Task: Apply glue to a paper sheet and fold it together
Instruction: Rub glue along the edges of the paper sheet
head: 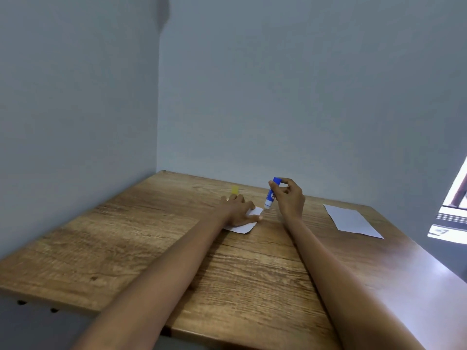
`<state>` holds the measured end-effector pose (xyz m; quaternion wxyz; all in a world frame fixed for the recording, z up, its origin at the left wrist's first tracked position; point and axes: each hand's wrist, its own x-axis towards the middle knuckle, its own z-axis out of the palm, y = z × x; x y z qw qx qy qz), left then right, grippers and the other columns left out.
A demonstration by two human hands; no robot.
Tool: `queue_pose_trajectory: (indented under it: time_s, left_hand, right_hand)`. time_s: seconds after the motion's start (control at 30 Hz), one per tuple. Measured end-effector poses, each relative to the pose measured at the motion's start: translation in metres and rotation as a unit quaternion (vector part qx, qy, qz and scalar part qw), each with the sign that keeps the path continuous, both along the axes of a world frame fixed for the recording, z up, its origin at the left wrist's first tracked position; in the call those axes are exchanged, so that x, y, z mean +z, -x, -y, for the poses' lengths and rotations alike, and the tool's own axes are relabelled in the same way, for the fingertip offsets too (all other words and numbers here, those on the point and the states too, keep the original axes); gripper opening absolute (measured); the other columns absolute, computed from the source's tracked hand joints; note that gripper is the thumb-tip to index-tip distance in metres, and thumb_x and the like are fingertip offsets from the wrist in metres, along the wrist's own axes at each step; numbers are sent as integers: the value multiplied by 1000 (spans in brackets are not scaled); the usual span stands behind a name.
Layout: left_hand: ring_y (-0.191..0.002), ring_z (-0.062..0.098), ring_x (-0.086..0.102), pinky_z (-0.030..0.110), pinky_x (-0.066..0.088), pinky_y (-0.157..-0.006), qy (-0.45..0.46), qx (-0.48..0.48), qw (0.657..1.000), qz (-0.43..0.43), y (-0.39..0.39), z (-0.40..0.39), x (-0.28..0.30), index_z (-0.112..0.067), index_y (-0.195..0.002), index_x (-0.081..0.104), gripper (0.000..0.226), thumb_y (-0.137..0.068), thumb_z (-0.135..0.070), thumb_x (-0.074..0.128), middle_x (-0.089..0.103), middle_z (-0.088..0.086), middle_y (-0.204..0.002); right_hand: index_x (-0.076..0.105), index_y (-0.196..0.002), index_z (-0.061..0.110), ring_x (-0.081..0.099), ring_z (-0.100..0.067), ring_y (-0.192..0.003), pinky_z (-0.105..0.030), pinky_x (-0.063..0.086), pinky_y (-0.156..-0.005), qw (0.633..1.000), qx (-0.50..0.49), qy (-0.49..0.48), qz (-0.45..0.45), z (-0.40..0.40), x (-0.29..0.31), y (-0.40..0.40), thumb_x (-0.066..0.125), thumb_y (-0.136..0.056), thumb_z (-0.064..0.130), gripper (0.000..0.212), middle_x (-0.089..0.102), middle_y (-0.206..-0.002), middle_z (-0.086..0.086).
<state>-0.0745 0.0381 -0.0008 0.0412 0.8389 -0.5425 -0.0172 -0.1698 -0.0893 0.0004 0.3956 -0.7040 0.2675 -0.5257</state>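
Note:
A small white paper sheet [243, 227] lies on the wooden table [141, 243] near the far middle. My left hand [238, 207] presses flat on it with spread fingers and covers most of it. My right hand [290, 197] grips a blue and white glue stick [271, 194] just right of the sheet. The stick is nearly upright, its lower white end by the sheet's far right corner [259, 210]. Whether the tip touches the paper is unclear.
A yellow cap [235, 189] stands on the table just beyond my left hand. A larger white sheet [351, 221] lies at the far right of the table. Grey walls close the left and back sides. A bright window frame [452, 215] shows at the right edge.

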Motion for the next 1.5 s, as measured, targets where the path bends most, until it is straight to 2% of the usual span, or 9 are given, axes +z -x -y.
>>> queue_pose_trajectory:
  time_s: [0.1, 0.2, 0.33, 0.7, 0.9, 1.17, 1.33, 1.5]
  left_hand:
    - [-140, 34, 19, 51, 17, -112, 9, 34, 999, -22, 5, 10, 9, -22, -141, 40, 59, -95, -56, 30, 28, 16, -150]
    - [-141, 33, 18, 49, 20, -112, -18, 42, 997, -65, -4, 12, 19, -24, -140, 42, 53, -95, -52, 39, 26, 14, -151]
    - [-138, 34, 21, 52, 15, -111, -39, 13, 999, 1, -12, 10, 12, -30, -140, 39, 59, -90, -60, 39, 29, 14, -148]
    - [-138, 34, 21, 57, 11, -110, -13, -5, 999, 33, -21, 13, 2, -32, -141, 38, 64, -87, -67, 36, 32, 13, -147]
    - [-135, 27, 27, 48, 19, -106, 2, -49, 998, 42, -19, 12, 3, -20, -138, 43, 62, -91, -60, 37, 33, 4, -150]
    - [-136, 28, 28, 51, 19, -107, -12, -37, 998, 51, -16, 10, 4, -21, -139, 40, 62, -92, -60, 34, 35, 6, -149]
    - [-137, 29, 27, 53, 18, -108, -20, -27, 997, 62, -14, 9, 6, -23, -141, 37, 62, -92, -61, 33, 33, 7, -150]
    - [-137, 29, 27, 54, 17, -109, -19, -20, 997, 65, -12, 9, 4, -23, -141, 37, 63, -92, -61, 33, 33, 7, -150]
  right_hand:
    - [65, -102, 15, 60, -11, -66, -18, 42, -60, 1000, 0, 7, -12, 0, 0, -3, 71, -82, 33, 28, 64, -71, 0]
    - [65, -100, 16, 57, -4, -61, -16, 40, -59, 1000, -1, 14, -17, 0, 1, -7, 71, -81, 34, 27, 62, -66, 4]
    - [65, -100, 18, 56, -2, -60, -16, 39, -58, 999, -2, 21, -26, 3, 1, -12, 72, -80, 36, 27, 60, -63, 9]
    - [65, -103, 14, 56, -7, -65, -16, 40, -59, 995, -15, 53, -81, 6, -2, -23, 71, -80, 38, 33, 67, -77, -2]
    - [66, -104, 13, 59, -12, -71, -26, 44, -69, 995, -16, 53, -83, 6, -2, -25, 71, -80, 38, 34, 70, -81, -7]
    - [65, -104, 11, 58, -12, -70, -25, 43, -67, 995, -15, 55, -80, 3, -1, -23, 71, -81, 35, 34, 70, -83, -9]
    - [64, -104, 11, 61, -14, -73, -31, 49, -73, 996, -11, 47, -76, 2, -1, -20, 71, -81, 35, 34, 71, -84, -11]
    - [64, -103, 11, 62, -15, -72, -28, 48, -70, 995, -7, 49, -81, 0, -1, -16, 71, -81, 35, 33, 71, -83, -11]
